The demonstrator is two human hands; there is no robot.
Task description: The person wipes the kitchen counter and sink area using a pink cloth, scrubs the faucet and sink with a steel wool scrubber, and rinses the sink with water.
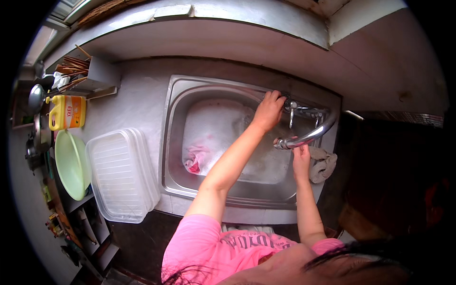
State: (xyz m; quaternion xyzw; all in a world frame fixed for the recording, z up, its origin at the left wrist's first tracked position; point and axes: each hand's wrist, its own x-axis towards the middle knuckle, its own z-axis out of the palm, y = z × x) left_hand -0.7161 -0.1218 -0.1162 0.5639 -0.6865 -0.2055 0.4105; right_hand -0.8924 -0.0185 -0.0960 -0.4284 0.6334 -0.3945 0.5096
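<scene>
My left hand [269, 111] reaches across a stainless steel sink [228, 196] to the left end of the chrome faucet [293, 104]. Its fingers curl over a part that they mostly hide. With my right hand [302, 160] I grip the curved faucet spout [322, 129] near its outlet, a fingertip showing on the far side. Cloudy, sudsy water [217, 124] lies in the basin. A pink cloth [196, 156] with a red part is partly sunk in it at the left. No stream is visible from the spout.
A grey rag [322, 165] lies at the sink's right edge. To the left are stacked clear plastic containers [119, 174], a light green basin [71, 165], a yellow pump jug [69, 112] and a holder [101, 73] with chopsticks. A wall ledge [249, 28] runs behind.
</scene>
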